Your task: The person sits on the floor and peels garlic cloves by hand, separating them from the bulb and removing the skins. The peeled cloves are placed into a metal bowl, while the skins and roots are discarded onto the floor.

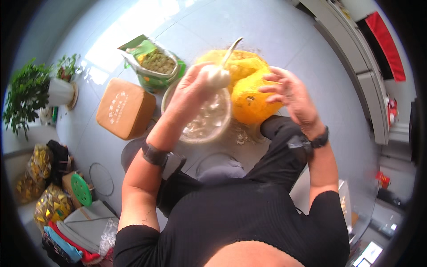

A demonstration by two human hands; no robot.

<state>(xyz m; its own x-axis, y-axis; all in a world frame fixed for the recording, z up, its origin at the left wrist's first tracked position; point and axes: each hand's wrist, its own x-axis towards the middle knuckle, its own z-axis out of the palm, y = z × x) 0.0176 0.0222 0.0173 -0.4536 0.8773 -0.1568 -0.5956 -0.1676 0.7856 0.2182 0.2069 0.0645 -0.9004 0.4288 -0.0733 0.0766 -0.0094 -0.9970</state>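
Observation:
My left hand (190, 88) grips a whole garlic bulb (218, 77), its dry stalk pointing up and away. Below that hand stands a round pale tub (204, 140) with whitish pieces inside, partly hidden by my wrist; they look like garlic cloves and skins. To its right, a yellow mesh bag (255, 103) bulges with contents I cannot make out. Over the bag's right side my right hand (293, 95) hovers with fingers spread and nothing visible in them. Whether its fingertips touch the mesh, I cannot tell.
Behind the tub is an open green bag (158, 63) of small brownish-green lumps. A brown box-shaped stool (121, 108) bearing writing stands at left. Scraps of skin (245, 137) litter the floor near my knee. Potted plants (28, 93) line the left, a long cabinet (357, 63) the right.

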